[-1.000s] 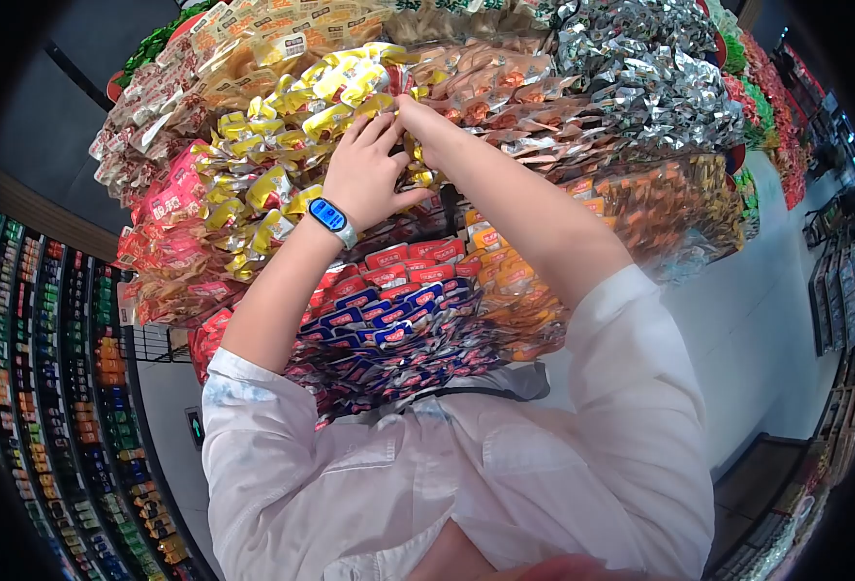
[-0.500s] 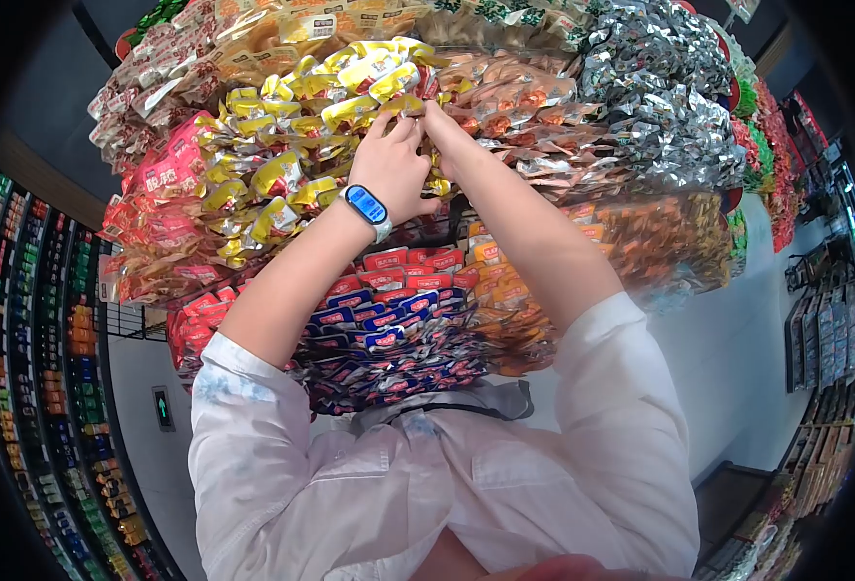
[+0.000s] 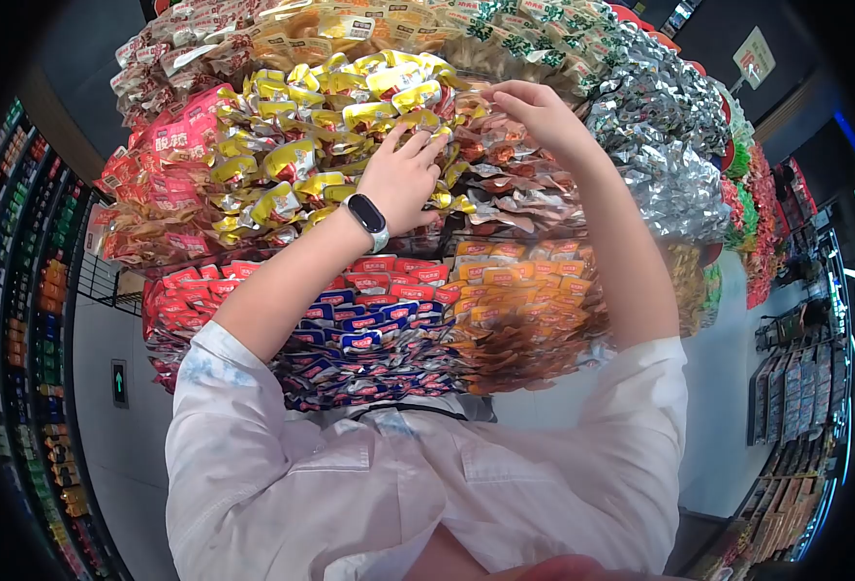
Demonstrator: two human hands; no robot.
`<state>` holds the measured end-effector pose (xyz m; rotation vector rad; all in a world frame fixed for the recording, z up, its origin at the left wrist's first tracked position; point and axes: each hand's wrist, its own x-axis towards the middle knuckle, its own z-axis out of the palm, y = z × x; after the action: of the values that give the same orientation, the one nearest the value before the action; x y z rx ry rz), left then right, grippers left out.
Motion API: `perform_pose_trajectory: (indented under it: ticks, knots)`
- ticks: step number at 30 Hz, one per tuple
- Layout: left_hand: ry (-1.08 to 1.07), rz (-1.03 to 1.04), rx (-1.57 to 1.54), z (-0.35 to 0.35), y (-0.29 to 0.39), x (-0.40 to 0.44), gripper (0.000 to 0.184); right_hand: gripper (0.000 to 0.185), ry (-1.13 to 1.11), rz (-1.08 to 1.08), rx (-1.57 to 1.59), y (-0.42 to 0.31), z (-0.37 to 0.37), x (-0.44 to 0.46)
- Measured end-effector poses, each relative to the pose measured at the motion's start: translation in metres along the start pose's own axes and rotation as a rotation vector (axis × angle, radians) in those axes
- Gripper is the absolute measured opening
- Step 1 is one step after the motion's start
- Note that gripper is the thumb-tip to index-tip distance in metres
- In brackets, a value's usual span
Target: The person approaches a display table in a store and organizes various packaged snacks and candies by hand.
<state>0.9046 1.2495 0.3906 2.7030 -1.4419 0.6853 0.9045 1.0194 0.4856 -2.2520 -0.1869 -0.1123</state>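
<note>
My left hand (image 3: 403, 181), with a dark-screened wristband (image 3: 365, 213) on its wrist, lies over the yellow-topped snack packets (image 3: 292, 160). Its fingers are spread and touch the packet tops; no packet is gripped in it. To the right, my right hand (image 3: 541, 118) is above the brown-orange packets (image 3: 510, 155), near their back edge. Its fingers are stretched leftward and slightly bent, and I see nothing held in them. Whether its fingertips touch a packet is unclear.
Red (image 3: 403, 281), blue (image 3: 359, 329) and orange packets (image 3: 514, 290) fill the nearer lower tier. Pink packets (image 3: 180, 136) lie left, silver packets (image 3: 660, 116) right. Stocked shelves (image 3: 30, 320) stand at the left, and more racks (image 3: 800, 387) at the right.
My right hand has moved right, away from my left hand, to above the brown-orange packets. My left hand stays on the yellow packets, its fingers more spread. The camera view has shifted slightly.
</note>
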Motion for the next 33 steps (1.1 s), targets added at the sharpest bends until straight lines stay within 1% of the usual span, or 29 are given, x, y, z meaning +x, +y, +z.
perform_pose_trajectory:
  ticks: [1, 3, 5, 6, 7, 9, 10, 11, 13, 14, 16, 20, 22, 23, 25, 26, 28, 29, 31, 33]
  knots:
    - [0.016, 0.002, -0.001, 0.000, 0.001, 0.001, 0.054, 0.027, 0.022, 0.073, -0.198, 0.002, -0.010, 0.007]
    - [0.020, 0.001, -0.006, 0.000, 0.003, 0.002, 0.055, 0.028, 0.023, 0.096, -0.244, 0.040, -0.019, 0.039]
    - [0.099, 0.029, -0.056, 0.001, 0.003, 0.000, 0.056, 0.029, 0.024, 0.013, -0.461, 0.054, -0.016, 0.058]
    - [0.132, 0.034, -0.109, 0.002, 0.003, 0.000, 0.054, 0.028, 0.015, 0.058, -0.463, 0.057, -0.013, 0.062]
    - [0.128, 0.032, -0.107, 0.004, 0.002, 0.000, 0.054, 0.028, 0.013, 0.057, -0.459, 0.059, -0.009, 0.069]
    - [0.156, 0.055, -0.150, 0.004, 0.001, -0.003, 0.050, 0.029, -0.011, 0.176, -0.524, 0.058, 0.004, 0.077]
    - [0.190, 0.061, -0.171, 0.006, 0.001, -0.003, 0.048, 0.030, 0.002, 0.198, -0.640, 0.057, 0.009, 0.080]
    - [0.178, 0.060, -0.174, 0.007, 0.001, -0.004, 0.048, 0.030, -0.006, 0.201, -0.631, 0.060, 0.014, 0.079]
    - [0.178, 0.063, -0.180, 0.006, 0.000, -0.003, 0.047, 0.030, 0.082, 0.098, -0.649, 0.062, 0.018, 0.078]
    - [0.183, 0.058, -0.172, 0.006, 0.001, -0.003, 0.047, 0.030, 0.080, 0.099, -0.646, 0.064, 0.020, 0.078]
    - [0.187, 0.056, -0.169, 0.007, 0.002, -0.003, 0.047, 0.028, 0.165, 0.100, -0.659, 0.066, 0.023, 0.078]
    - [0.202, 0.053, -0.157, 0.008, 0.002, -0.004, 0.048, 0.026, 0.087, 0.165, -0.565, 0.070, 0.017, 0.079]
    - [0.212, 0.050, -0.158, 0.009, 0.003, -0.005, 0.047, 0.027, 0.168, 0.070, -0.455, 0.078, 0.019, 0.078]
    - [0.222, 0.051, -0.158, 0.009, 0.003, -0.005, 0.047, 0.027, 0.164, 0.066, -0.456, 0.075, 0.020, 0.076]
    - [0.228, 0.052, -0.168, 0.011, 0.003, -0.004, 0.047, 0.025, 0.185, 0.012, -0.329, 0.068, 0.020, 0.069]
    - [0.231, 0.058, -0.180, 0.011, 0.003, -0.004, 0.047, 0.025, 0.181, 0.005, -0.327, 0.065, 0.021, 0.067]
    - [0.236, 0.054, -0.171, 0.010, 0.003, -0.005, 0.046, 0.020, 0.210, -0.011, -0.043, 0.060, 0.023, 0.065]
    - [0.243, 0.057, -0.166, 0.010, 0.003, -0.005, 0.046, 0.020, 0.206, -0.016, -0.040, 0.058, 0.024, 0.064]
    - [0.244, 0.059, -0.161, 0.012, 0.004, -0.005, 0.045, 0.018, 0.294, -0.202, -0.084, 0.057, 0.024, 0.064]
    - [0.242, 0.053, -0.149, 0.011, 0.004, -0.006, 0.045, 0.017, 0.286, -0.213, -0.058, 0.051, 0.023, 0.059]
